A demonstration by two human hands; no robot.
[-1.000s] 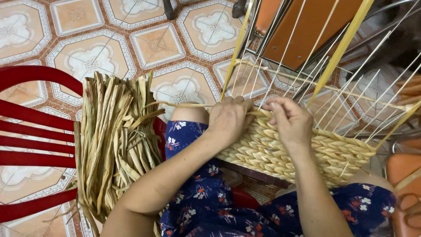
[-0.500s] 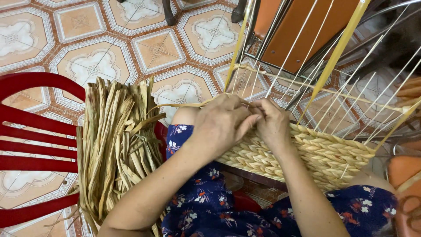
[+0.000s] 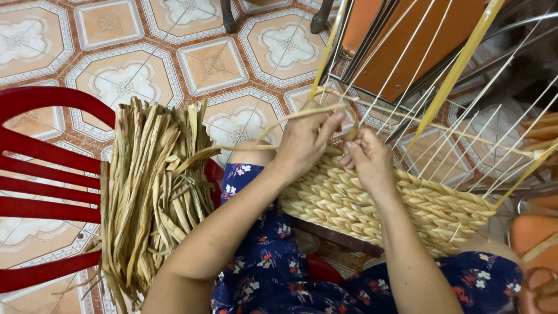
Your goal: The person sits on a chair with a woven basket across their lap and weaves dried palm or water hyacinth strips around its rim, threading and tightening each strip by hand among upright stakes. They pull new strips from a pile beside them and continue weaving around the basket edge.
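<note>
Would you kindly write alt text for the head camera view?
Two bare hands, left hand and right hand, weave a pale straw strand into a half-made basket on the person's lap. A bundle of dried leaves lies on a red chair over a patterned tile floor.

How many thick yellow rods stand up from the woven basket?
3 visible: one yellow rod rises above the left hand, one yellow rod slants right of the right hand, one yellow rod sits at the basket's right edge. Others may be hidden.
</note>
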